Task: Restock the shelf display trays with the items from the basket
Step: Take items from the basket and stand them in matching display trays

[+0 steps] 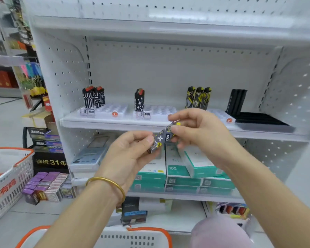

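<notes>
Both hands hold one grey-and-yellow lighter (162, 138) in front of the shelf (115, 123) edge, not yet in any tray. The left hand (132, 149) pinches its lower end between thumb and curled fingers, and the right hand (195, 129) pinches the upper end. Its pattern looks closest to the yellow-and-black lighters (198, 97) standing at the back of the third tray (220, 114), so that is probably its home. The person should turn it upright, let one hand release, and seat it in a free socket just in front of that row without knocking the others. The basket (132, 237) sits below.
</notes>
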`<action>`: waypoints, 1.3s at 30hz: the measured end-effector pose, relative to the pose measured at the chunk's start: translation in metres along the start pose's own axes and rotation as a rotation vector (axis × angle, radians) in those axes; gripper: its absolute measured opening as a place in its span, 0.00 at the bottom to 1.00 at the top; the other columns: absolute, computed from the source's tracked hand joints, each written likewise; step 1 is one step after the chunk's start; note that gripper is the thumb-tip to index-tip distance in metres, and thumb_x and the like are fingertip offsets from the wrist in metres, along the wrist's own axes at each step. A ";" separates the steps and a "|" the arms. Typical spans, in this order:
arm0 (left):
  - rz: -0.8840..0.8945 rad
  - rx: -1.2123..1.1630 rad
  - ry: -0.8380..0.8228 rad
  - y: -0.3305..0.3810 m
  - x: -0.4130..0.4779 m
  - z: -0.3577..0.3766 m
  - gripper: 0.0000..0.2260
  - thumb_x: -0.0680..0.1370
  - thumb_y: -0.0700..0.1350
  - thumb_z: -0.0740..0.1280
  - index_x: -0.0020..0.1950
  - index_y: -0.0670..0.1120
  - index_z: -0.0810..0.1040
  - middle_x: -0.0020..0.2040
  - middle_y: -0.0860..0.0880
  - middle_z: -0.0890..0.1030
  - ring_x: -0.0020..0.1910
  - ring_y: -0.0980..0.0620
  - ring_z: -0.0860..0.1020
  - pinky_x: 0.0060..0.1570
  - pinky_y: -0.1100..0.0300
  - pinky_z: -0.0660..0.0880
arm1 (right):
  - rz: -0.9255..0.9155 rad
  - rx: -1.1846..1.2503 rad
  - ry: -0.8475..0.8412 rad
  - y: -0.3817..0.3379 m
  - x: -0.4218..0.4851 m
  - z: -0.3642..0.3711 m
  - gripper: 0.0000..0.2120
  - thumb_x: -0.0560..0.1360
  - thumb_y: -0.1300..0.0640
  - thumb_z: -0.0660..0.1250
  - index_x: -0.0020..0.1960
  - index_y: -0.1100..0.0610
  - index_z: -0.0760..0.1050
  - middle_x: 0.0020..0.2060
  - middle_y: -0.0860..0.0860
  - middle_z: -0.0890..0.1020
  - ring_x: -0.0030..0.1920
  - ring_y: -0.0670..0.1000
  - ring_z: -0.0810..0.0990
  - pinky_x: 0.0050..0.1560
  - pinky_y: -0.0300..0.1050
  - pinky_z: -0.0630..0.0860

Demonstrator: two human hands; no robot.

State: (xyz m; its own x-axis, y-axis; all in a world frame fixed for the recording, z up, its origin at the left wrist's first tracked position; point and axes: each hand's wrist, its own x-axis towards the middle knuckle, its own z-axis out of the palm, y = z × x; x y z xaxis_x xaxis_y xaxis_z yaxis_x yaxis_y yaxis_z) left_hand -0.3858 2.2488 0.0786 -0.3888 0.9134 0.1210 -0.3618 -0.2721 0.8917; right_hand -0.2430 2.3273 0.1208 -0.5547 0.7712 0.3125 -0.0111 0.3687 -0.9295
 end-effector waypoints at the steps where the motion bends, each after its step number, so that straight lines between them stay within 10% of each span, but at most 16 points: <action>1: -0.005 0.097 -0.030 0.000 0.001 0.008 0.05 0.74 0.33 0.65 0.47 0.40 0.78 0.47 0.40 0.82 0.45 0.47 0.80 0.44 0.58 0.81 | -0.001 0.026 0.053 -0.001 0.000 -0.010 0.08 0.73 0.68 0.68 0.49 0.59 0.75 0.33 0.53 0.79 0.30 0.47 0.78 0.30 0.38 0.77; 8: 0.184 0.403 -0.071 -0.004 0.019 0.075 0.06 0.74 0.34 0.68 0.46 0.44 0.78 0.41 0.46 0.82 0.40 0.54 0.80 0.40 0.66 0.78 | -0.020 0.064 0.200 0.003 -0.004 -0.060 0.14 0.70 0.67 0.71 0.53 0.58 0.72 0.36 0.54 0.81 0.34 0.46 0.81 0.31 0.39 0.77; 13: 0.675 1.154 0.009 -0.010 0.049 0.091 0.09 0.77 0.41 0.64 0.53 0.50 0.80 0.53 0.55 0.80 0.56 0.55 0.75 0.56 0.63 0.68 | -0.106 -0.021 0.398 -0.003 0.027 -0.104 0.12 0.73 0.68 0.67 0.51 0.55 0.70 0.35 0.48 0.81 0.33 0.45 0.80 0.33 0.43 0.78; 18: 0.673 1.612 -0.167 -0.019 0.062 0.104 0.16 0.82 0.50 0.54 0.67 0.53 0.73 0.67 0.55 0.74 0.67 0.53 0.68 0.61 0.58 0.59 | -0.110 -0.301 0.430 0.004 0.069 -0.129 0.14 0.75 0.67 0.65 0.59 0.59 0.71 0.48 0.58 0.77 0.41 0.53 0.79 0.38 0.46 0.79; 28: 0.622 1.607 -0.202 -0.022 0.065 0.099 0.15 0.81 0.49 0.56 0.67 0.52 0.72 0.60 0.51 0.79 0.60 0.49 0.73 0.58 0.52 0.70 | -0.071 -0.476 0.342 0.019 0.100 -0.127 0.14 0.75 0.68 0.62 0.60 0.60 0.71 0.39 0.53 0.74 0.45 0.59 0.78 0.49 0.60 0.79; 39: 0.624 1.588 -0.183 -0.023 0.065 0.098 0.16 0.81 0.48 0.57 0.68 0.53 0.71 0.60 0.51 0.78 0.60 0.49 0.73 0.59 0.53 0.69 | -0.136 -0.557 0.383 0.020 0.098 -0.121 0.16 0.72 0.64 0.66 0.58 0.57 0.68 0.35 0.51 0.72 0.31 0.49 0.74 0.28 0.34 0.69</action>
State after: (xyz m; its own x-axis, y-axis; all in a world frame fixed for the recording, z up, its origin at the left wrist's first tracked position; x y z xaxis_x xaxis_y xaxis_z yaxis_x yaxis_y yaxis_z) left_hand -0.3196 2.3445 0.1083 0.0014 0.8448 0.5351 0.9696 -0.1321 0.2060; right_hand -0.1968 2.4736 0.1563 -0.2447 0.7905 0.5614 0.4266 0.6078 -0.6698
